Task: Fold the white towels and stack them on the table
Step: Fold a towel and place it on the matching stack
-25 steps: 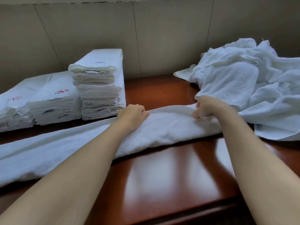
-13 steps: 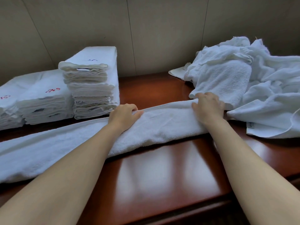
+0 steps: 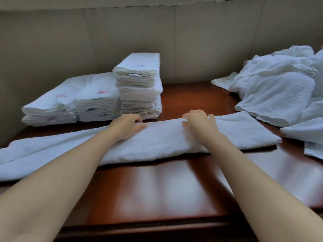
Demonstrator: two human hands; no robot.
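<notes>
This looks like a linen or housekeeping room, perhaps in a hotel or laundry; neat stacks of folded towels [image 3: 139, 86] stand against a plain panelled wall [image 3: 174, 41], some marked with small red stitching [image 3: 102, 92]; a heap of unfolded towels [image 3: 279, 84] lies at the right; all of it sits on a polished reddish wooden table [image 3: 157, 189].

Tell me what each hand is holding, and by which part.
Both hold the long towel by its far edge: the left hand with fingers curled over that edge near the middle, the right hand the same, further right.
</notes>
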